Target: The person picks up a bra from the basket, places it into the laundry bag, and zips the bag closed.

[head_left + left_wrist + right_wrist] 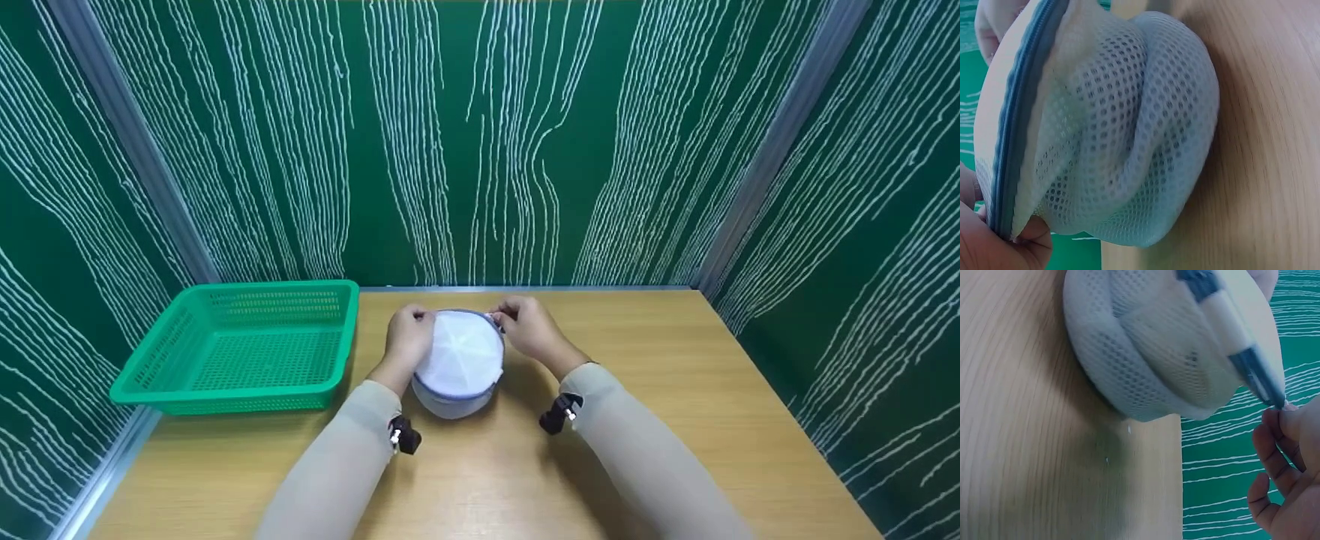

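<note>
A round white mesh laundry bag (459,352) with a pale, seamed lid stands on the wooden table. A blue zipper (1021,112) runs round its rim, and the mesh side (1123,118) sags in soft folds. My left hand (409,335) pinches the zipper edge on the left side, thumb and fingers on either face of the fabric. On the far right of the rim, my right hand (534,330) pinches the zipper's end between thumb and index finger. Its other fingers (1269,450) curl loosely below. Whatever small piece lies within that pinch is mostly hidden.
To the left, a green plastic basket (225,395) with perforated sides sits on the table (480,480). Green panels (585,150) with white wavy lines enclose the back and sides. Black wrist cameras (556,415) are strapped over both sleeves.
</note>
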A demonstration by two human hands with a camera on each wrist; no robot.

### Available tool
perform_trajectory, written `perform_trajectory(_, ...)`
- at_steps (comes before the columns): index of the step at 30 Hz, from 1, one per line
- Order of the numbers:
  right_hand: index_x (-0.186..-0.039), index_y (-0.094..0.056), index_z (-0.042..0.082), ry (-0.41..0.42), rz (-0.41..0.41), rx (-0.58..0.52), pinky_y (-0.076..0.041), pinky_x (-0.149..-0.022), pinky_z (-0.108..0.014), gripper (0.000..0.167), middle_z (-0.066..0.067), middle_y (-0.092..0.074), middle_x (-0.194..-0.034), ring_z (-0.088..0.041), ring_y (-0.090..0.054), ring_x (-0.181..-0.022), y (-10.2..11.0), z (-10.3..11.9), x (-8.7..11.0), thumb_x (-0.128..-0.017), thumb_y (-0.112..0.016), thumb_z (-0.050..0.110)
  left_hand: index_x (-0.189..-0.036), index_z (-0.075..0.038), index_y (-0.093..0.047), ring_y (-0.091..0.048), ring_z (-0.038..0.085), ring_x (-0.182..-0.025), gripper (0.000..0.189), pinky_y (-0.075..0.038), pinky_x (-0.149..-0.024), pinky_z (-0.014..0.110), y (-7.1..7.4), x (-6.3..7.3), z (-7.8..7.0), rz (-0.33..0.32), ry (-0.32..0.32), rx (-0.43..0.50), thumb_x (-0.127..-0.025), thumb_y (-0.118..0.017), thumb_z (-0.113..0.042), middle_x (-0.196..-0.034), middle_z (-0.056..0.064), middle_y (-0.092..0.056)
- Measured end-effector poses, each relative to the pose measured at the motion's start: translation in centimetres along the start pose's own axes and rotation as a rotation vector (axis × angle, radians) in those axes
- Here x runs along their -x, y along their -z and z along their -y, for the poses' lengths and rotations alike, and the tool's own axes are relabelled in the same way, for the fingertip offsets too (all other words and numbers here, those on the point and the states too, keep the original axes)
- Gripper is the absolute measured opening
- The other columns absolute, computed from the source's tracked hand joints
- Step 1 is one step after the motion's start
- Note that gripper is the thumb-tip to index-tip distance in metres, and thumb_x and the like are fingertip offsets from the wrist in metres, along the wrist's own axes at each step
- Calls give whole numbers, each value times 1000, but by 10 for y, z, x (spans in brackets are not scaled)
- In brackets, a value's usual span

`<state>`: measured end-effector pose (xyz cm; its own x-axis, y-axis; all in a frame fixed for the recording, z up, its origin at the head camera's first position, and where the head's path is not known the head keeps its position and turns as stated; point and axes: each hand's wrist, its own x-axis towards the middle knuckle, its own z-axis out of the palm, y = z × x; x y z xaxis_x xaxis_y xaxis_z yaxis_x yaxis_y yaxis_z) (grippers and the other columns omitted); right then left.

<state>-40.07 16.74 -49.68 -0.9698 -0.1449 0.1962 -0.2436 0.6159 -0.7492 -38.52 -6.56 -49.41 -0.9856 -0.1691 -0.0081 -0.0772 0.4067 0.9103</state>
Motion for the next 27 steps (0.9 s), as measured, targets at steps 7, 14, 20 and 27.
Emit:
perform_trajectory(7,-115,-81,4,-57,35,-31,-68,-95,-39,13,-13,-82,-111,-32,-79,-110,1,-5,3,-112,-68,5,-135,3,-61,-62,40,-139,33,-50,-123,54,-1,2,16,-41,102,93,-122,-39,-18,-140,25,-65)
perform_trajectory(14,-116,-81,5,-84,41,-54,-68,-97,-40,14,-13,-82,-112,-37,-78,-114,1,-4,4,-113,-67,6,-136,3,-63,-61,40,-140,33,-50,-124,54,-1,4,20,-55,111,138,-120,-43,-19,-143,25,-66)
perform_trajectory(20,-117,-82,4,-75,27,-59,-68,-97,-42,16,-14,-81,-113,-40,-77,-115,1,-1,2,-114,-66,5,-145,-5,-70,-62,36,-146,41,-49,-128,53,1,4,9,-27,107,25,-116,-55,-30,-150,17,-69)
perform_trajectory(27,-116,-84,3,-2,4,-2,-67,-100,-44,17,-14,-84,-115,-26,-77,-110,-4,5,1,-113,-67,6,-140,-10,-76,-66,33,-143,40,-52,-126,53,0,7,-6,47,-13,-134,-115,-65,-40,-147,12,-74)
